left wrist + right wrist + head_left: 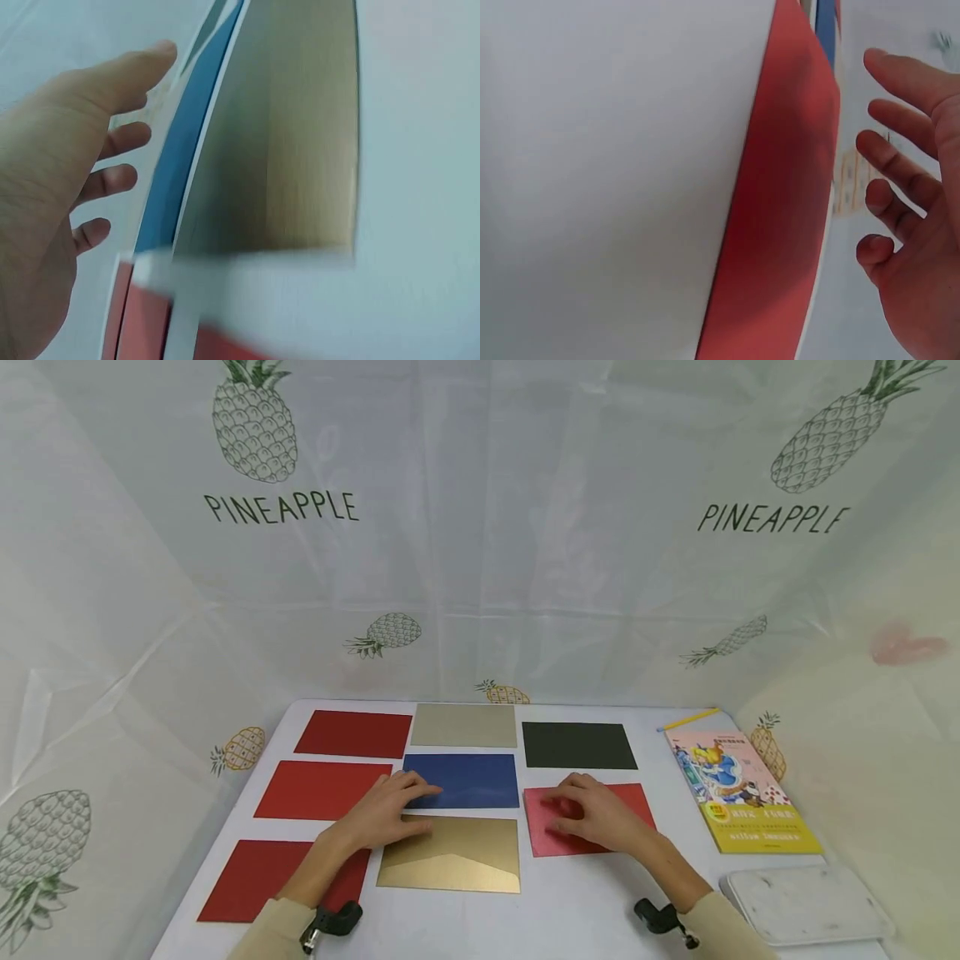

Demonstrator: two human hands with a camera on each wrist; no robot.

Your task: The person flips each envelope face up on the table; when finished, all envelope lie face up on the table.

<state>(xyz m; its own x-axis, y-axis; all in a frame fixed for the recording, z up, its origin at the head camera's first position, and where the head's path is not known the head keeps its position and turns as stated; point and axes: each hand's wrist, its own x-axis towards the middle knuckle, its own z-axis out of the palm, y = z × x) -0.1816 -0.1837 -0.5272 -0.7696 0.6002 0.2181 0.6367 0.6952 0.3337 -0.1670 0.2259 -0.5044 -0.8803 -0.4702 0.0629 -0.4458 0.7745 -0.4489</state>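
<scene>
My left hand [386, 810] hovers with relaxed fingers over the blue sheet [472, 781] and the gold sheet [465, 860], overlapping their left edges in the head view. In the left wrist view, thumb and fingers are apart and hold nothing; the gold sheet [307, 135] shows a bright sheen. Over the pinkish-red sheet [633, 802] at right is my right hand [600, 814], its fingers loosely bent. The right wrist view shows that hand [922, 172] holding nothing, beside the same red sheet [772, 202]. All these sheets are flat rectangles on the white table [570, 910].
Down the left side lie three red sheets, the far one [352, 733], a middle one [315, 789] and a near one [255, 877]. A beige sheet [465, 725] and a black sheet [577, 745] are behind. To the right are a pencil [690, 720], a book [742, 793] and a white slab [806, 906].
</scene>
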